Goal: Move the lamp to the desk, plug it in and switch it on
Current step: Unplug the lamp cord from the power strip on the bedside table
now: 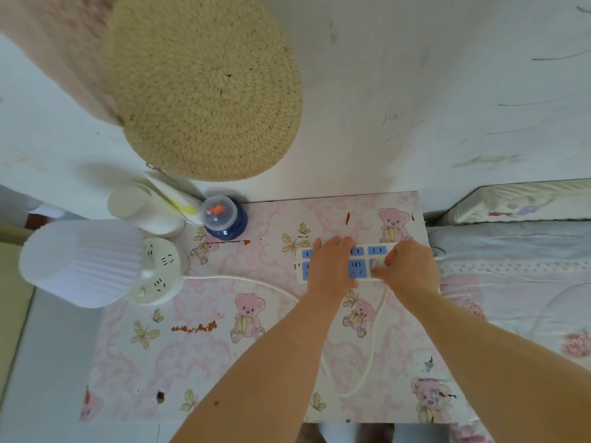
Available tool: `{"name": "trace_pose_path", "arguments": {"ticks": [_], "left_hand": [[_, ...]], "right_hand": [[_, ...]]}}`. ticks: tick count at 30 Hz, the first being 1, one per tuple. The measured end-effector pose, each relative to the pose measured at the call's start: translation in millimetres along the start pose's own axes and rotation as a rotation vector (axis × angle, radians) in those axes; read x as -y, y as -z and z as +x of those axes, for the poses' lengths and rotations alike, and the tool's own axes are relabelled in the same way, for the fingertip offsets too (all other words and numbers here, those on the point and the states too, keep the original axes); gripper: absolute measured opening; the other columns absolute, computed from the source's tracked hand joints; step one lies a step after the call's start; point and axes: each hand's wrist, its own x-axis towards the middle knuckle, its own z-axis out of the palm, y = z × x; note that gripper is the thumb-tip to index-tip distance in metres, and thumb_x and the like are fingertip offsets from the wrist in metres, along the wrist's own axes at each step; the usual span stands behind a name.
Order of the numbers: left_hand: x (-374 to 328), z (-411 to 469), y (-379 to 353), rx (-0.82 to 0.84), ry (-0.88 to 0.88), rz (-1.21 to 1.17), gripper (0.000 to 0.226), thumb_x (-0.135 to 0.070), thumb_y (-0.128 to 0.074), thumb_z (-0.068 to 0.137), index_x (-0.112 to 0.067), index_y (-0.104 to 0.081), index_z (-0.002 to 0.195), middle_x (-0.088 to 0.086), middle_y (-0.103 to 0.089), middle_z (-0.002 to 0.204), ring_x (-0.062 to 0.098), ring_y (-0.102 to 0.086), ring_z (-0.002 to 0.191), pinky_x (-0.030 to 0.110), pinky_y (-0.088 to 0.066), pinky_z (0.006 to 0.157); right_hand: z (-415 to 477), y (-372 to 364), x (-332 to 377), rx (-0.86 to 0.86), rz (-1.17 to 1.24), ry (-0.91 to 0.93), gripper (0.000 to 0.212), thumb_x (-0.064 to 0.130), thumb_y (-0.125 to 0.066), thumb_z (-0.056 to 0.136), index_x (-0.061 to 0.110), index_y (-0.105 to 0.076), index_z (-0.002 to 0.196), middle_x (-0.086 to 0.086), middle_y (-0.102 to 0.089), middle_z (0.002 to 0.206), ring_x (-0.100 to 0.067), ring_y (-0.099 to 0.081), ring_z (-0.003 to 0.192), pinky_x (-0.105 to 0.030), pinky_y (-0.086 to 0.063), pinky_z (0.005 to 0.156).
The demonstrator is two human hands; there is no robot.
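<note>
Pressing flat on the power strip, the left hand lies palm down with its fingers stretched over the blue sockets, gripping nothing, only bearing on the strip near the far right corner of the desk. The right hand is clenched around a white plug at the strip's right end, thumb and fingertips pinching it against a socket; whether the prongs are fully seated cannot be told. A white cord drops from that plug toward the near edge of the desk, loops, and runs back leftward across the top to the lamp, which stands at the left edge of the desk. The lamp has a pleated white shade and a round white base with sockets of its own and a small button; the shade leans out past the left edge as seen from this head view, and it shows no glow. Behind the lamp, at the far left corner, a white cup and a blue jar with a clear lid stand close together, against the wall. A round woven hat hangs on the wall above them. To the right of the desk lies a bed with pale quilts.
</note>
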Motion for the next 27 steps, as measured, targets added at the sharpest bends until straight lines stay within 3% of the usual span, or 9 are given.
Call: {"name": "trace_pose_path", "arguments": {"ticks": [7, 12, 19, 21, 23, 25, 27], "left_hand": [[1, 0, 0, 0.006, -0.01, 0.007, 0.058, -0.017, -0.082, 0.057, -0.015, -0.052, 0.106, 0.004, -0.061, 0.104, 0.024, -0.056, 0.099, 0.04, -0.027, 0.106], [2, 0, 0, -0.002, -0.02, -0.002, 0.058, -0.017, -0.082, 0.058, -0.015, -0.052, 0.107, 0.004, -0.061, 0.105, 0.023, -0.056, 0.1, 0.039, -0.026, 0.107], [4, 2, 0, -0.019, -0.009, 0.012, 0.049, -0.013, -0.078, 0.063, -0.014, -0.052, 0.104, 0.005, -0.06, 0.104, 0.023, -0.055, 0.101, 0.036, -0.026, 0.106], [2, -2, -1, 0.001, 0.018, 0.007, 0.047, -0.011, -0.077, 0.065, -0.013, -0.052, 0.105, 0.005, -0.06, 0.105, 0.024, -0.055, 0.103, 0.036, -0.024, 0.109], [0, -4, 0, -0.003, -0.001, -0.008, 0.055, -0.014, -0.079, 0.065, -0.013, -0.05, 0.112, 0.005, -0.058, 0.111, 0.024, -0.052, 0.109, 0.038, -0.021, 0.113], [2, -4, 1, 0.006, -0.012, -0.031, 0.062, -0.017, -0.081, 0.064, -0.013, -0.049, 0.117, 0.005, -0.056, 0.115, 0.023, -0.05, 0.113, 0.04, -0.019, 0.114], [3, -4, 1, -0.003, -0.017, -0.041, 0.065, -0.018, -0.081, 0.062, -0.014, -0.049, 0.119, 0.005, -0.056, 0.114, 0.024, -0.05, 0.113, 0.041, -0.018, 0.115]], "right_hand": [[-1, -4, -1, -0.033, -0.011, -0.01, 0.025, 0.014, -0.071, 0.075, 0.009, -0.05, 0.061, -0.009, -0.057, 0.065, -0.021, -0.052, 0.054, -0.021, -0.031, 0.042], [-3, -2, 2, -0.015, -0.029, -0.001, 0.017, 0.012, -0.069, 0.075, 0.005, -0.054, 0.067, -0.014, -0.062, 0.074, -0.027, -0.058, 0.064, -0.029, -0.045, 0.052], [-7, 4, 26, -0.039, -0.025, 0.043, 0.015, 0.008, -0.07, 0.073, 0.007, -0.059, 0.064, -0.01, -0.061, 0.068, -0.022, -0.055, 0.057, -0.024, -0.041, 0.046], [-10, 14, 38, -0.027, -0.034, 0.032, 0.006, 0.007, -0.071, 0.074, 0.006, -0.064, 0.075, -0.009, -0.064, 0.075, -0.023, -0.059, 0.065, -0.024, -0.04, 0.051], [-10, 27, 35, -0.033, -0.039, 0.033, 0.011, 0.008, -0.073, 0.073, 0.006, -0.064, 0.079, -0.009, -0.063, 0.078, -0.026, -0.063, 0.073, -0.027, -0.043, 0.056], [-10, 36, 20, -0.046, -0.051, 0.028, 0.012, 0.009, -0.074, 0.07, 0.006, -0.062, 0.071, -0.008, -0.06, 0.069, -0.024, -0.061, 0.064, -0.026, -0.043, 0.051], [-13, 38, 3, -0.079, -0.028, 0.04, 0.033, 0.008, -0.073, 0.068, 0.012, -0.046, 0.05, -0.002, -0.044, 0.048, -0.016, -0.043, 0.043, -0.02, -0.034, 0.042]]}}
